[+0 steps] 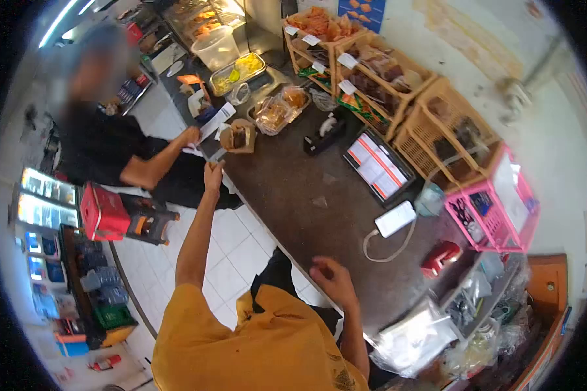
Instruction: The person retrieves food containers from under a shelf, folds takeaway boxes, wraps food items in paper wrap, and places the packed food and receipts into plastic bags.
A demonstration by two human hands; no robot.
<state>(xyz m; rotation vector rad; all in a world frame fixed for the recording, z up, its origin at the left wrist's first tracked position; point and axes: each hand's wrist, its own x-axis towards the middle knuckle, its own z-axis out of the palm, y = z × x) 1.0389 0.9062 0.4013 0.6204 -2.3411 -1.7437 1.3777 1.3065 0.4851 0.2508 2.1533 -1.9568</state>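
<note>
Head view, brown box (243, 148), open-topped

Tan slatted baskets (415, 103) of packaged food stand along the wall at the back of a dark brown counter (274, 189). In front of them are a black tape dispenser (323, 135), a black-framed tablet (378, 166) with a lit white-and-orange screen, and a white rectangular device (395, 219) with a looped white cable (388, 259). Nearby are a pink lattice plastic basket (500, 228) and a small glossy red object (440, 259) of unclear type. Across the white-tiled floor (231, 234): a red box (103, 214) beside a dark grey stool (151, 218), and a red fire extinguisher (104, 363).
</note>
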